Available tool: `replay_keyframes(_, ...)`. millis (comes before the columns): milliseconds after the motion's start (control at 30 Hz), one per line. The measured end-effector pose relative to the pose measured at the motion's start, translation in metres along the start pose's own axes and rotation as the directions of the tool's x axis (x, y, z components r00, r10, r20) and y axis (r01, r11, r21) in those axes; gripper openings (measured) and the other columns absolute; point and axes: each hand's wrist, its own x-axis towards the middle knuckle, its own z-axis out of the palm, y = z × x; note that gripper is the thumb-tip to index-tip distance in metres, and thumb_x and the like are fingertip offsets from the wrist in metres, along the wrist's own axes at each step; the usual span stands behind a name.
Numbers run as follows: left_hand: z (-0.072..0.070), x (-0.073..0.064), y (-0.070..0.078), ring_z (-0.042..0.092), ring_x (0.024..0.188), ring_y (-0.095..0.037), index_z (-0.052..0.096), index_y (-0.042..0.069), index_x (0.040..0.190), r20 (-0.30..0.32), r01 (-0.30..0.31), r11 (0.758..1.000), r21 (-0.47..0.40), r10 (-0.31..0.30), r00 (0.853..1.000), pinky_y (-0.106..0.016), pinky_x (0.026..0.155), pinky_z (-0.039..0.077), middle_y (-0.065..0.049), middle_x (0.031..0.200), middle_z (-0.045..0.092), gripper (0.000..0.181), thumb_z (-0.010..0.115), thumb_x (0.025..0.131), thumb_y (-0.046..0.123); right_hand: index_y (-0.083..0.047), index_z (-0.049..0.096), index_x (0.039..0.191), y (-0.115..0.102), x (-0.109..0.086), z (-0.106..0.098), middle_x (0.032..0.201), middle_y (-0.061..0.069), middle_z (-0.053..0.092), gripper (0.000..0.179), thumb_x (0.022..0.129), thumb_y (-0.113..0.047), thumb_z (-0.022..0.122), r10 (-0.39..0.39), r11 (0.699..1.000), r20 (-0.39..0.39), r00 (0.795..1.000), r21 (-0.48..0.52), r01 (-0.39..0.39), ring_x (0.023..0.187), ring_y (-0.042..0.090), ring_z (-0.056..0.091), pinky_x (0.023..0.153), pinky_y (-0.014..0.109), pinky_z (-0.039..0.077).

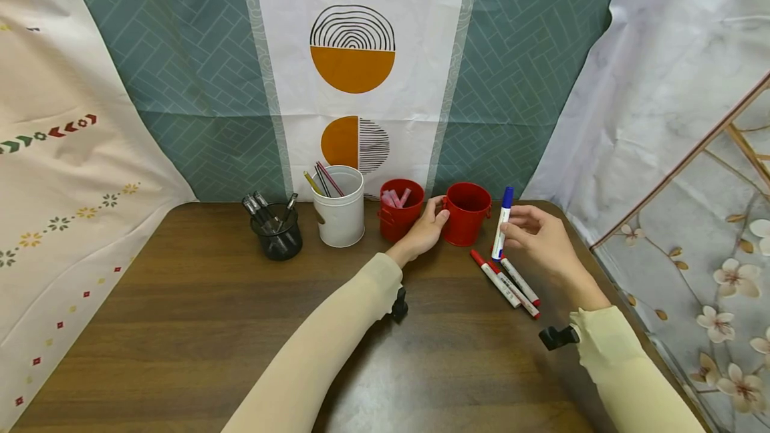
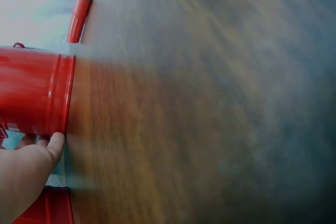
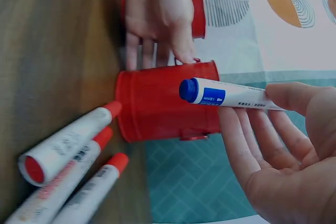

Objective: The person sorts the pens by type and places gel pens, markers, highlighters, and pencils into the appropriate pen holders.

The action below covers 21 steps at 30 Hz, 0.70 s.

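Note:
My right hand (image 1: 544, 242) pinches a blue-capped whiteboard marker (image 1: 504, 222) between thumb and fingers, upright with its cap at the top. It is just right of a red bucket (image 1: 466, 216) whose visible inside holds nothing. Against the left side of that bucket rests my left hand (image 1: 424, 231), its fingers fairly straight in the right wrist view. Three red markers (image 3: 71, 142) lie side by side on the table, in front of the bucket and below the blue-capped marker.
Left of my left hand stands another red bucket (image 1: 397, 224) with pink sticks in it. Farther left are a white canister (image 1: 343, 222) with pencils and a black mesh cup (image 1: 283, 246) with pens. A patterned curtain (image 1: 210, 85) hangs behind the wooden table (image 1: 180, 339).

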Motion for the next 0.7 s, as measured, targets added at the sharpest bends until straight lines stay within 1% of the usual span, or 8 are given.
replay_keyframes(133,0.000,-0.001,0.002,0.043,0.150,-0.023,0.029,0.018,0.164,0.001,0.003,1.000,-0.010,-0.003,1.000,-0.040,0.125,0.035,-0.006,0.165,0.039,0.050,0.042,0.116,0.030,0.012,0.052,0.143,-0.008,0.012,-0.005,0.102,-0.013,0.071,0.050,0.101,-0.007,0.072,-0.047,0.999,-0.014,0.999,0.022,0.047,0.088,0.002,0.073,0.078,0.026,0.064)
replay_keyframes(200,0.000,-0.001,0.003,0.043,0.150,-0.024,0.029,0.018,0.164,-0.001,0.003,1.000,-0.015,-0.003,1.000,-0.040,0.125,0.035,-0.007,0.165,0.039,0.050,0.042,0.117,0.030,0.013,0.052,0.141,-0.012,0.020,-0.005,0.101,-0.012,0.071,0.049,0.101,-0.005,0.072,-0.065,0.997,-0.020,0.998,0.046,0.066,0.089,0.003,0.073,0.079,0.028,0.064)
replay_keyframes(267,0.000,-0.001,0.003,0.043,0.150,-0.024,0.028,0.018,0.164,-0.004,0.001,1.000,-0.013,-0.001,1.000,-0.040,0.125,0.035,-0.008,0.164,0.040,0.050,0.041,0.117,0.030,0.011,0.054,0.138,-0.016,0.027,-0.005,0.100,-0.010,0.072,0.045,0.100,-0.004,0.073,-0.073,0.993,-0.032,0.997,0.088,0.076,0.089,0.004,0.073,0.079,0.028,0.064)
replay_keyframes(367,-0.001,0.000,0.002,0.040,0.152,-0.024,0.027,0.018,0.164,0.002,-0.007,1.000,-0.015,0.007,1.000,-0.039,0.125,0.035,-0.008,0.166,0.038,0.051,0.041,0.117,0.029,0.004,0.060,0.130,-0.020,0.039,-0.004,0.100,-0.005,0.072,0.036,0.098,-0.002,0.075,-0.073,0.983,-0.060,0.995,0.166,0.083,0.088,0.007,0.075,0.081,0.030,0.064)
replay_keyframes(433,-0.002,0.000,0.002,0.038,0.154,-0.024,0.026,0.017,0.165,0.010,-0.012,1.000,-0.016,0.013,1.000,-0.039,0.126,0.034,-0.009,0.167,0.037,0.051,0.041,0.117,0.029,0.000,0.062,0.125,-0.022,0.045,-0.003,0.099,-0.003,0.072,0.031,0.097,-0.002,0.077,-0.074,0.974,-0.080,0.994,0.208,0.089,0.087,0.008,0.075,0.080,0.028,0.063)
replay_keyframes(533,-0.003,0.000,0.001,0.037,0.154,-0.024,0.025,0.016,0.165,0.023,-0.023,1.000,-0.019,0.023,0.999,-0.040,0.126,0.034,-0.010,0.167,0.037,0.053,0.042,0.117,0.029,-0.003,0.063,0.122,-0.025,0.053,-0.004,0.100,-0.001,0.072,0.030,0.096,-0.002,0.077,-0.084,0.968,-0.102,0.991,0.226,0.106,0.087,0.009,0.076,0.080,0.026,0.063)
replay_keyframes(700,-0.005,-0.003,0.001,0.042,0.150,-0.027,0.024,0.016,0.166,0.049,-0.034,0.999,0.019,0.033,0.998,-0.042,0.124,0.037,-0.013,0.164,0.040,0.057,0.046,0.115,0.031,-0.002,0.062,0.125,-0.028,0.062,-0.004,0.103,0.001,0.071,0.033,0.096,-0.001,0.077,-0.092,0.963,-0.125,0.988,0.240,0.120,0.085,0.010,0.076,0.080,0.025,0.062)
